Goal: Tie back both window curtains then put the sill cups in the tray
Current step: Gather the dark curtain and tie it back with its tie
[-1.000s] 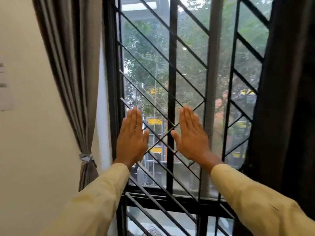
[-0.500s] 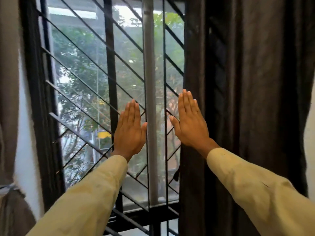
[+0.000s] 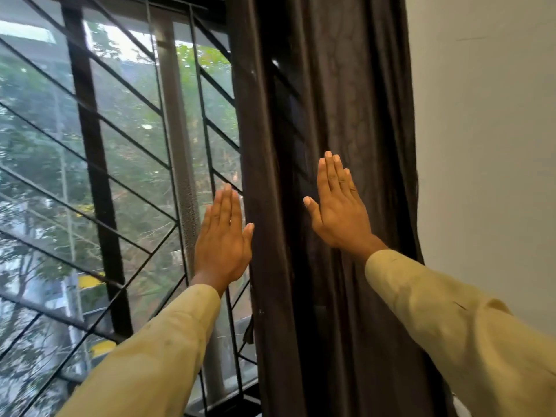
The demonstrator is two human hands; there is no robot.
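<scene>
1. Black metal window grille (image 3: 96, 176), with upright bars and thin diagonal bars, fills the left part of the view. Green trees (image 3: 39, 152) show blurred through the glass behind it.
2. A grey upright frame post (image 3: 177, 145) stands behind the grille, just left of the curtain.
3. Left hand (image 3: 224, 245): raised with its back to the camera, fingers straight and pressed together, thumb slightly out. It holds nothing. It is in front of the grille and post, and its thumb lies at the curtain's left edge; contact cannot be confirmed. A pale yellow left sleeve (image 3: 156, 356) covers the arm to the wrist.
4. Dark brown fabric curtain (image 3: 355, 85): hangs full length in loose vertical folds at the right side of the window, between the grille and the wall. It is not gathered or tied.
5. Right hand (image 3: 340, 212): raised higher than the left, back to the camera, fingers straight and close together, thumb spread to the left. It holds nothing. It is in front of the curtain's middle folds; whether the palm touches the fabric cannot be told. A pale yellow right sleeve (image 3: 451, 326) covers the arm.
6. A plain white wall (image 3: 481, 145) lies right of the curtain.
</scene>
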